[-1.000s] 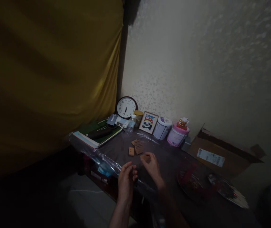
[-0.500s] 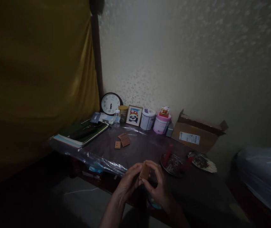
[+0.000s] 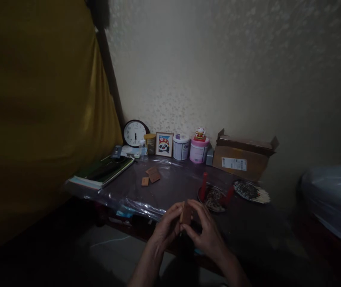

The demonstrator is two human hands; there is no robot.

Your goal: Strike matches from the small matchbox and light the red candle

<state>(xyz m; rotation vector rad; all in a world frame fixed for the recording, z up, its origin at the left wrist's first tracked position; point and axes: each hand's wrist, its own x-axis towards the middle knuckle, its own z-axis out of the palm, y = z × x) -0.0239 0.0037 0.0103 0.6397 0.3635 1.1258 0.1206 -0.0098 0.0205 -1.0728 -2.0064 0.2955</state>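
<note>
Between both hands, in front of the table's near edge, is a small brown wooden-looking block (image 3: 187, 213) with a paler side. My left hand (image 3: 166, 228) grips its left side, fingers curled round it. On the right, the thumb and fingers of my right hand (image 3: 206, 232) pinch the same block. Farther back on the dark plastic-covered table (image 3: 174, 187) lie a few flat brown pieces (image 3: 154, 176), overlapping one another. A smaller tan piece (image 3: 144, 181) with two dark marks rests just left of them.
A plate with red candles (image 3: 204, 187) and a plate of cotton swabs (image 3: 248, 190) are right of my hands. An open cardboard box (image 3: 242, 161), tins (image 3: 181, 147), a picture frame (image 3: 164, 144) and a clock (image 3: 135, 133) line the wall. Books (image 3: 103, 173) lie left.
The block has turned in my fingers and stands more upright. The view has tilted and shifted slightly, so the table things sit a little farther left. Both hands keep their grip.
</note>
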